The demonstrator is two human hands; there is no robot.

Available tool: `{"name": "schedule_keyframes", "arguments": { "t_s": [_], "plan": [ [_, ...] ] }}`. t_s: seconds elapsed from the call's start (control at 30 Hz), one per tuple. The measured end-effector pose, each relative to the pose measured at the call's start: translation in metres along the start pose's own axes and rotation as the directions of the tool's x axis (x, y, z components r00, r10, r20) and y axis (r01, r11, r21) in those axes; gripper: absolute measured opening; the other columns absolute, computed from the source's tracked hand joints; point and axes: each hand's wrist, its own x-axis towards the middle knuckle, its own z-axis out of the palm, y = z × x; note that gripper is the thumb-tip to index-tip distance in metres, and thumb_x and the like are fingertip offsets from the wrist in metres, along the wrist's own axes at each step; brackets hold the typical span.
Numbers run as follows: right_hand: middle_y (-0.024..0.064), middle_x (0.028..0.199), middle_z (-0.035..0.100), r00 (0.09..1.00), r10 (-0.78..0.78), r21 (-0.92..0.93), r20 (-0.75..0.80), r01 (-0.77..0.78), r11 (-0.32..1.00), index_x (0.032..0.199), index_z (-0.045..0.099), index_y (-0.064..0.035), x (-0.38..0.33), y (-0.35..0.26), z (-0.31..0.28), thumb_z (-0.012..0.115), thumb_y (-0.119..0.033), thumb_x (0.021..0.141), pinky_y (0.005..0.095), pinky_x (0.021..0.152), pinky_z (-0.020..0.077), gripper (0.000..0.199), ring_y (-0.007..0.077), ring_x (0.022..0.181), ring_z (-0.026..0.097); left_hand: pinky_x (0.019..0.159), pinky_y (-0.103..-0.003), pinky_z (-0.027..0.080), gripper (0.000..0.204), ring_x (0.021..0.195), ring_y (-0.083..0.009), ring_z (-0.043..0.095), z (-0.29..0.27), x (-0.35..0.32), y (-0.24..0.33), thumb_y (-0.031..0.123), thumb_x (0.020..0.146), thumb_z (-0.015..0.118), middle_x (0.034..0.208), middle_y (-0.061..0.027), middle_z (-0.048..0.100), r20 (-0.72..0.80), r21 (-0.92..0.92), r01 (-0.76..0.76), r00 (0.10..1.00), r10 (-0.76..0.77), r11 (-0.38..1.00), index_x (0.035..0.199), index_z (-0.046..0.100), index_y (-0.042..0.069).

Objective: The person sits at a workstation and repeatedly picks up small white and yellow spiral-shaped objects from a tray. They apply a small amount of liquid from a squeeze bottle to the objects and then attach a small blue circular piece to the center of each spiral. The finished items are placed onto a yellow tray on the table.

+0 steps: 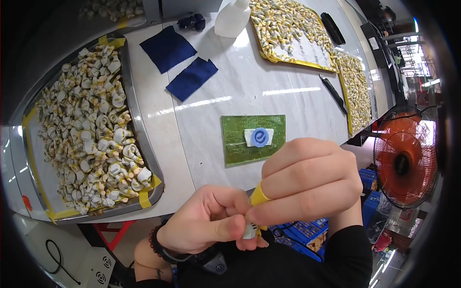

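Observation:
Low in front of my body, my left hand [206,223] is closed, pinching a small white piece [249,232] with dark marks between thumb and fingers. My right hand [309,182] meets it from the right, its fingers curled and its fingertips pressed together against the piece's upper end. A yellow band [260,196] wraps one right fingertip; whatever that hand grips is hidden behind its fingers. Just beyond my hands, a green rectangular plate [233,156] lies on the table. On it rests a white pad [248,134] under a round blue disc [260,137] with a dark curved mark.
A metal-rimmed tray [154,192] heaped with small white-and-yellow figures stands at left. Two dark blue cloths [168,49] and a white bottle [232,19] lie beyond. Yellow-edged trays [297,66] of small pieces and a black cutter [333,93] are far right, near an orange fan [402,163].

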Motion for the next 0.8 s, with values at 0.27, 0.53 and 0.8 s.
{"name": "schedule_keyframes", "arguments": {
  "t_s": [0.27, 0.53, 0.8],
  "plan": [
    [0.0048, 0.074, 0.064, 0.997, 0.079, -0.041, -0.018, -0.079, 0.996, 0.076, 0.071, -0.0057, 0.0, -0.013, -0.003, 0.067, -0.009, 0.067, 0.0219, 0.052, 0.0459, 0.011, 0.0162, 0.064, 0.058, 0.078, -0.026, 0.049, 0.028, 0.084, -0.0133, 0.062, 0.012, -0.002, 0.008, 0.001, 0.074, 0.075, 0.09, -0.0101, 0.064, -0.104, 0.394, -0.287, 0.93, 0.352, 0.873, 0.096, 0.06, -0.005],
    [0.0063, 0.079, 0.062, 0.997, -0.066, -0.136, -0.032, 0.061, 0.989, 0.082, 0.069, -0.0028, -0.01, -0.015, 0.0, 0.07, -0.004, 0.069, 0.0236, 0.053, 0.0458, 0.013, 0.0168, 0.068, 0.056, 0.071, -0.029, 0.051, 0.03, 0.077, -0.0204, 0.065, 0.006, -0.002, 0.006, 0.006, 0.064, 0.082, 0.085, -0.0131, 0.066, 0.091, 0.848, -0.396, 0.764, 0.639, 0.353, 0.087, 0.065, -0.003],
    [0.0104, 0.078, 0.06, 0.998, -0.055, -0.065, -0.025, 0.054, 0.996, 0.078, 0.064, 0.0041, -0.017, -0.019, -0.003, 0.068, 0.0, 0.066, 0.0256, 0.056, 0.0453, 0.013, 0.0198, 0.067, 0.057, 0.068, -0.029, 0.053, 0.028, 0.075, -0.0243, 0.067, 0.013, 0.002, 0.01, 0.008, 0.063, 0.083, 0.082, -0.0146, 0.067, 0.143, 0.917, -0.339, 0.77, 0.621, 0.209, 0.082, 0.065, -0.003]
  ]
}}
